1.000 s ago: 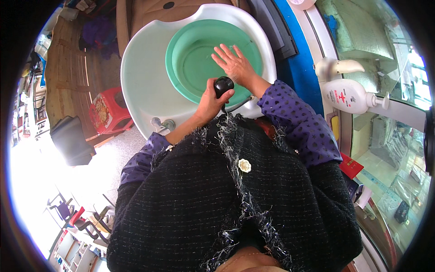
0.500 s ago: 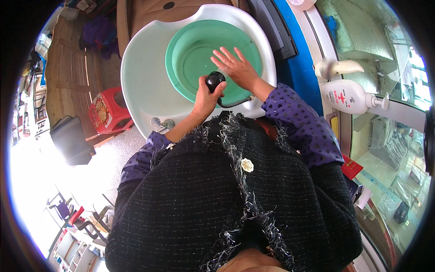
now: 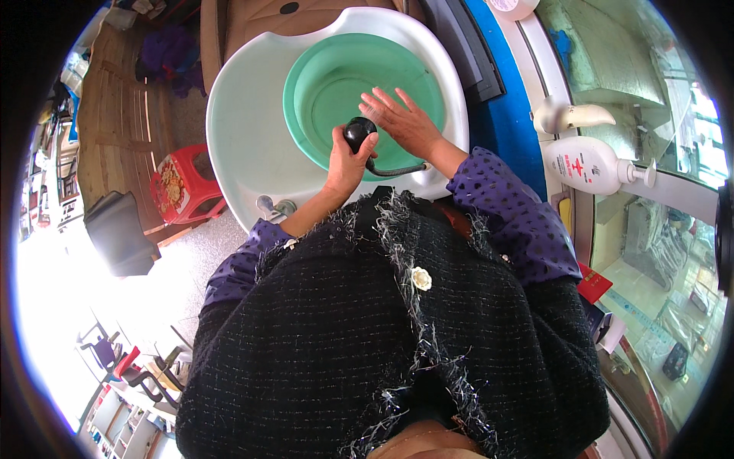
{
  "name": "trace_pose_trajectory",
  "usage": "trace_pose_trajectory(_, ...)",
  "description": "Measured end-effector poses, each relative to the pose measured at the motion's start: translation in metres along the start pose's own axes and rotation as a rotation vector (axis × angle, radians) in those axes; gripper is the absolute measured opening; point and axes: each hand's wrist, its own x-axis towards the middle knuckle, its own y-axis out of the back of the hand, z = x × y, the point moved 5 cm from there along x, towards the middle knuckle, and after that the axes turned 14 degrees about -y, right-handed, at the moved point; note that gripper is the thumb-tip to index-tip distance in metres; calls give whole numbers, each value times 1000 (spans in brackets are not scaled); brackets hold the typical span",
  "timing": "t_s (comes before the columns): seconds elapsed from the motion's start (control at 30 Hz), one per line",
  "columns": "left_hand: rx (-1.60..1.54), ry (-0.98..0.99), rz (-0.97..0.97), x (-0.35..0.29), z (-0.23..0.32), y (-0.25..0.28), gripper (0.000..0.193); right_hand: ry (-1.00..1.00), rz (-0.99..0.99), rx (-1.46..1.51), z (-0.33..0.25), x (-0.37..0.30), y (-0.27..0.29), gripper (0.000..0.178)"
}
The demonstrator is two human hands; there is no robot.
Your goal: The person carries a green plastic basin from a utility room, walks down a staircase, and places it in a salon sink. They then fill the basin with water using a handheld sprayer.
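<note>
Left hand (image 3: 349, 162) is curling closed around a black, rounded shower head (image 3: 359, 133). Shower head is sitting over the near part of a green basin (image 3: 315, 80), just left of the right hand (image 3: 410, 130). Right hand is hovering empty, fingers spreading; contact unclear. Hose (image 3: 401, 170) is curving right, near side. Basin is resting in a white sink (image 3: 246, 122).

- Shower head (image 3: 358, 131): black, plastic-looking, glossy.
- Hose (image 3: 401, 170): ribbed, metallic sheen.
- Basin (image 3: 298, 126): green plastic, smooth, semi-matt.
- Sink (image 3: 248, 126), top centre: white, smooth, glossy.
- Tap (image 3: 277, 208): shiny metal.
- Jacket (image 3: 336, 314): rough woven cloth, frayed trim.
- Stool (image 3: 186, 186), left: smooth red plastic.
- Slatted furniture (image 3: 122, 134), upper left: wood.
</note>
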Motion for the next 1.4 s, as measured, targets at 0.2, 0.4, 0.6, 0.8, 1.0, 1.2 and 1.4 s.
trace_pose_trajectory(0.2, -20, 58, -154, -5, 2, -10, 57, -565, -308, 765, 22, 9, -29, 49)
trace_pose_trajectory(0.4, -24, 51, -158, -7, 3, -13, 56, -1187, -473, 2561, 12, 7, -50, 52)
trace_pose_trajectory(0.6, -15, 46, -134, -6, 2, -11, 56, -796, -502, 2709, 7, 11, -24, 75)
trace_pose_trajectory(0.8, 2, 29, -162, -7, 3, -12, 56, -736, -570, 2787, 7, 16, -13, 84)
trace_pose_trajectory(1.0, -1, 0, -174, -7, 5, -14, 58, -716, -525, 2813, 12, 17, -9, 85)
trace_pose_trajectory(1.2, 24, -26, -212, -7, 9, -15, 50, -729, -495, 2836, 13, 18, -6, 84)
trace_pose_trajectory(1.4, 47, -81, -228, -8, 6, -16, 51, -710, -512, 2829, 11, 18, -3, 86)
